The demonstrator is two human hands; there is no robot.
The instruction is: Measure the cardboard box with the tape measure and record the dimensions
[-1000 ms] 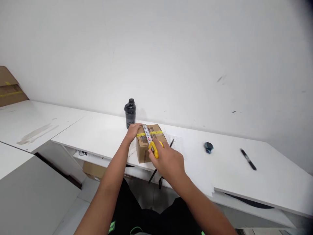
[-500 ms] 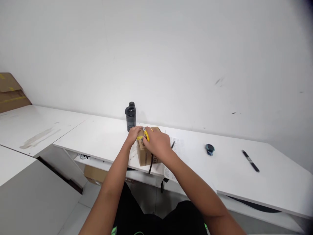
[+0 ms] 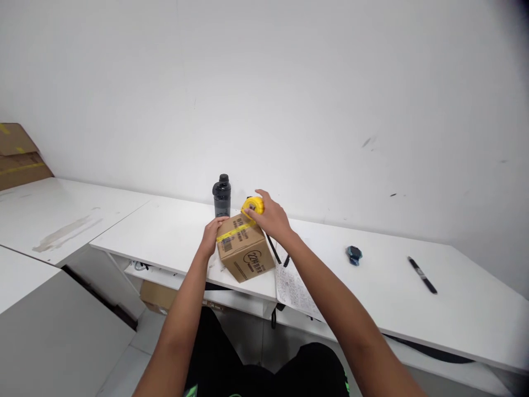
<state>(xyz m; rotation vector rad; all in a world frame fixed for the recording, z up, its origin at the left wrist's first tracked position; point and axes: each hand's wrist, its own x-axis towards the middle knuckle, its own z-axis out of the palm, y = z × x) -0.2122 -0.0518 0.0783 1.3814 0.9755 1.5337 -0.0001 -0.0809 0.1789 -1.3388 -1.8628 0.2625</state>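
Head view. Left hand (image 3: 211, 234) at the near-left top edge of the box (image 3: 242, 251); fingers lie close together, laid along the cardboard. Thumb not clear; cannot tell whether they grip or only rest. Right hand (image 3: 273, 218) has thumb and fingers curled about the yellow tape measure (image 3: 253, 205), pinching its case; index finger raised off, over the top. Case sits at the far top edge of the box, beyond and right of the left fingers. Blade: cannot tell whether any is out.

Box stands between the two hands on the white desk (image 3: 177, 229), turned at an angle, yellow tape across its top, large "22" on the side facing the wearer. Black strap (image 3: 273, 248) hangs below the right fingers, along the box's right side.

Bottle (image 3: 222, 199), dark, upright just behind the left fingers. Written sheet (image 3: 294, 289) below the right fingers, partly under the forearm. Well right of the right fingers: small dark-blue object (image 3: 354, 255), then black marker (image 3: 421, 274), lying slantwise. Cartons (image 3: 20, 160) far left of the left fingers.
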